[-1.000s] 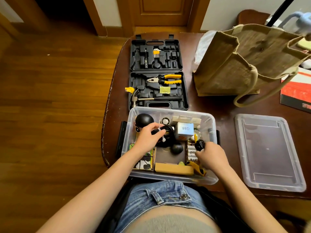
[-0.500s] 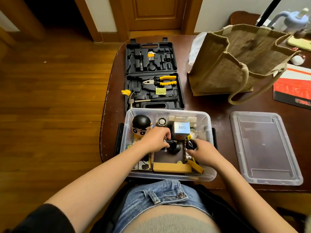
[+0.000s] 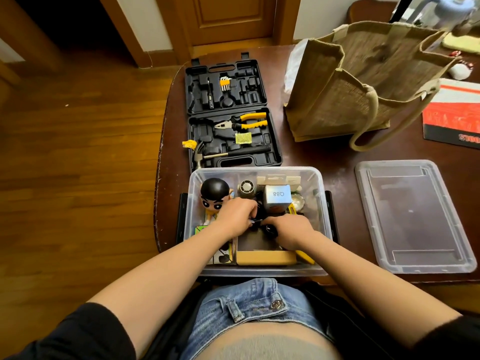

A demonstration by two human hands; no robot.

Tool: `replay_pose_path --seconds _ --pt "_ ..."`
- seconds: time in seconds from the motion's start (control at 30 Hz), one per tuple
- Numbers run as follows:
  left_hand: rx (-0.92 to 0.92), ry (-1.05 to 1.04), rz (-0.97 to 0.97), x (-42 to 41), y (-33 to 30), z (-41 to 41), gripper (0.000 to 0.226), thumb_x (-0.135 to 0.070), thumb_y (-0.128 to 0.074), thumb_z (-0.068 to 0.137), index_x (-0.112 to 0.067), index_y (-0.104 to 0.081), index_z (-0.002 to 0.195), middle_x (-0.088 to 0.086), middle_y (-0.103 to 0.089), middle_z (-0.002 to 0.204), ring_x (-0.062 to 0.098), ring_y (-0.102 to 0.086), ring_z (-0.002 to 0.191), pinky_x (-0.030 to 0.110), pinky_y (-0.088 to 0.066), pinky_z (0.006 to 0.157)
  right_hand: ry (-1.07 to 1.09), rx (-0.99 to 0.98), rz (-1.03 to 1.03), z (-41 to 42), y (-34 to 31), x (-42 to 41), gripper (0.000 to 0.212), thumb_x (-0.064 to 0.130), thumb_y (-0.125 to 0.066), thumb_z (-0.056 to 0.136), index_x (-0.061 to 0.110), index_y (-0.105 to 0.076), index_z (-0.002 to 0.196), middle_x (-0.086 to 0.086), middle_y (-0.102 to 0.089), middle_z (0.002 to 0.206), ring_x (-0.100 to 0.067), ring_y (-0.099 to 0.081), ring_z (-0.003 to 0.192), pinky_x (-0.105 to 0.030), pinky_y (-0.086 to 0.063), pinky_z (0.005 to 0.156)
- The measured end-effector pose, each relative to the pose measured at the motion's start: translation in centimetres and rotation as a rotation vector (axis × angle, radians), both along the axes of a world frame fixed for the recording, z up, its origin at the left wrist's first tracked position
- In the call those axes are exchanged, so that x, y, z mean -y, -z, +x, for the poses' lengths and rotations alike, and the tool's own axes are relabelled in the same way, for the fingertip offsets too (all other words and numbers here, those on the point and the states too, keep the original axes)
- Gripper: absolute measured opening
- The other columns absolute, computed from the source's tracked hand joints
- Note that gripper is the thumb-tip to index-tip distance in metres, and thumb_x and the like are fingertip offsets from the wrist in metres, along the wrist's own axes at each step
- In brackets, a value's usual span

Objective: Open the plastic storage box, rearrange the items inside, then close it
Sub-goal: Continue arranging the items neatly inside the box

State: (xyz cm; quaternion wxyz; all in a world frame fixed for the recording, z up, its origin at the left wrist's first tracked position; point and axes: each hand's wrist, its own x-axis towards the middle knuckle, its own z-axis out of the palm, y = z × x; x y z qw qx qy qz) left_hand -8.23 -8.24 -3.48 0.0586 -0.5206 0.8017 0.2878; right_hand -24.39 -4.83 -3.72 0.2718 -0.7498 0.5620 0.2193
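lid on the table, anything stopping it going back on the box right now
Yes. Both hands, left hand and right hand, are down inside the open storage box, handling small black items. The lid lies flat on the table to the box's right, with nothing on it.

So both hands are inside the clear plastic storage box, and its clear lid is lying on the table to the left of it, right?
Not quite. The head view shows both hands, left hand and right hand, inside the clear plastic storage box, but its clear lid lies on the dark wooden table to the right of the box, not the left.
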Motion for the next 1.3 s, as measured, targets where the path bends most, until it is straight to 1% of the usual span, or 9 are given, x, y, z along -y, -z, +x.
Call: replay_pose_path --seconds 0.07,0.23,0.37,0.5,0.63,0.77,0.87,1.07,1.3 --pt "-0.036 -0.024 0.032 -0.1 0.2 -0.1 0.012 -0.012 -0.066 0.082 -0.019 -0.062 0.090 -0.002 -0.067 0.093 0.020 -0.060 0.095 0.034 -0.041 0.087 -0.016 -0.050 -0.039 0.3 0.0 0.1 0.050 0.016 -0.050 0.086 0.033 -0.046 0.133 -0.003 -0.063 0.114 -0.025 -0.061 0.102 -0.033 -0.046 0.067" --pt "-0.111 -0.060 0.173 0.7 0.4 -0.1 0.016 -0.004 -0.068 0.079 -0.019 -0.063 0.080 -0.005 -0.066 0.081 0.013 -0.064 0.086 0.027 -0.050 0.076 0.065 -0.018 -0.018 -0.2 0.4 -0.2 0.046 0.016 -0.049 0.087 0.025 -0.044 0.133 -0.005 -0.063 0.114 -0.027 -0.060 0.103 -0.033 -0.044 0.066" --pt "-0.150 -0.024 0.267 1.0 0.5 -0.1 0.018 -0.005 -0.069 0.079 -0.021 -0.063 0.076 -0.009 -0.064 0.079 0.008 -0.063 0.083 0.024 -0.051 0.077 0.226 0.116 -0.020 -0.9 0.7 -0.6 0.028 0.028 -0.053 0.087 0.017 -0.049 0.112 -0.005 -0.064 0.105 -0.028 -0.062 0.094 -0.034 -0.046 0.066" --pt "-0.116 -0.040 0.261 1.1 0.9 0.1 0.015 -0.003 -0.062 0.085 -0.018 -0.066 0.086 -0.006 -0.066 0.085 0.011 -0.062 0.088 0.027 -0.048 0.084 0.317 0.177 -0.019 -1.3 0.9 -0.8 0.028 0.030 -0.056 0.084 0.016 -0.050 0.108 -0.006 -0.065 0.105 -0.029 -0.061 0.095 -0.032 -0.045 0.068" --pt "0.010 0.034 0.115 1.0 0.7 -0.2 0.022 -0.003 -0.054 0.087 -0.016 -0.068 0.097 0.002 -0.068 0.104 0.019 -0.060 0.099 0.030 -0.045 0.085 0.325 0.199 0.001 -0.6 1.2 -0.7 0.028 0.029 -0.057 0.083 0.019 -0.053 0.109 -0.004 -0.065 0.105 -0.027 -0.061 0.095 -0.031 -0.044 0.067" --pt "0.093 0.070 0.021 0.7 0.7 -0.4 0.024 -0.006 -0.056 0.088 -0.019 -0.069 0.102 0.002 -0.068 0.108 0.022 -0.060 0.103 0.036 -0.047 0.089 0.312 0.197 -0.048 0.6 1.5 -0.4 0.028 0.034 -0.063 0.082 0.019 -0.059 0.105 -0.003 -0.067 0.103 -0.025 -0.062 0.095 -0.028 -0.040 0.064" --pt "0.075 0.097 0.069 1.0 0.5 0.0 0.023 -0.010 -0.061 0.087 -0.020 -0.070 0.104 -0.001 -0.069 0.109 0.019 -0.062 0.102 0.036 -0.051 0.087 0.258 0.100 -0.102 1.5 1.9 0.0 0.032 0.037 -0.068 0.079 0.014 -0.060 0.099 -0.007 -0.067 0.100 -0.028 -0.063 0.091 -0.030 -0.041 0.062" --pt "0.078 0.157 0.224 1.7 0.1 0.6 0.043 0.007 -0.056 0.082 -0.016 -0.065 0.116 0.004 -0.065 0.116 0.020 -0.060 0.107 0.035 -0.051 0.089 0.225 0.014 -0.198 2.2 2.1 0.4 0.030 0.036 -0.065 0.081 0.013 -0.062 0.099 -0.007 -0.066 0.100 -0.028 -0.064 0.091 -0.030 -0.040 0.062" --pt "0.228 0.242 0.045 1.1 -0.2 -1.1 0.025 0.001 -0.053 0.085 -0.012 -0.065 0.102 0.009 -0.066 0.103 0.029 -0.062 0.098 0.034 -0.044 0.068 0.301 0.033 -0.148 2.6 2.0 0.6 0.023 0.031 -0.066 0.076 0.013 -0.059 0.089 -0.006 -0.065 0.092 -0.026 -0.064 0.083 -0.027 -0.037 0.056"
